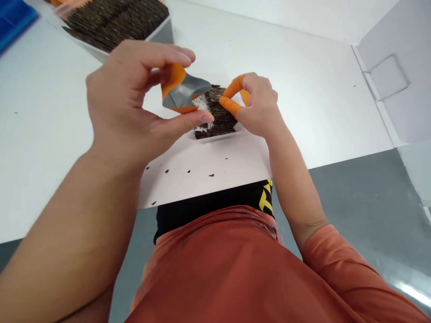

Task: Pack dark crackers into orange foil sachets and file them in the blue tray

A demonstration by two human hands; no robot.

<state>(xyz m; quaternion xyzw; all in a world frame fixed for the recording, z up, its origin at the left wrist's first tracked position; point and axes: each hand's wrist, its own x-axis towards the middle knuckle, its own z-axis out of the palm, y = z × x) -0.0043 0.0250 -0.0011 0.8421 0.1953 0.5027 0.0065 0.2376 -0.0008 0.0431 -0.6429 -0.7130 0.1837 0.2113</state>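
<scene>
The person wears a loose top (215,269) of plain rust red, its cloth smooth across the front and gathered in curved creases near the hem. Its right sleeve (340,264), in a lighter, more coral shade, ends near the elbow in a simple edge, with soft folds further up. Pale, greyish specks (269,227) mark the right side by the hem. Beyond it shows a black garment (208,205) with bold, angular yellow lettering (266,200), only partly visible. On the right hand (259,105), snug, matt orange finger covers (231,107) sheathe the thumb and forefinger.
</scene>
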